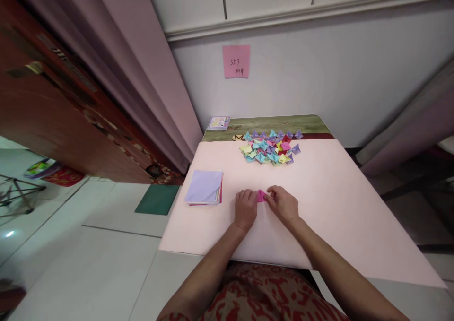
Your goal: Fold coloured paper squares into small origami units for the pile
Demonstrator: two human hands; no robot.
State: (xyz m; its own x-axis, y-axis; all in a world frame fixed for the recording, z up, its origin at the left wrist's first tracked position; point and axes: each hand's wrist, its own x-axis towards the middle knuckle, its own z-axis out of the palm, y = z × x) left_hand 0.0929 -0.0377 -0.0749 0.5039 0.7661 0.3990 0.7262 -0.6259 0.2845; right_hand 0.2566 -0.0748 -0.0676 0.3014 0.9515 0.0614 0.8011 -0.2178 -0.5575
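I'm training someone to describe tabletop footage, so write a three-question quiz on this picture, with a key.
1. What colour is the folded paper between the left hand and the right hand?
A) yellow B) pink C) green

2. True or false: the square paper stack lies to the left of both hands.

3. Fill in the number: the handwritten pink note on the wall reads ____.

Key: 1. B; 2. True; 3. 357.

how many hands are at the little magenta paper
2: the left hand is at its left side and the right hand at its right, with the magenta paper between them. No other hand shows, and neither is hidden.
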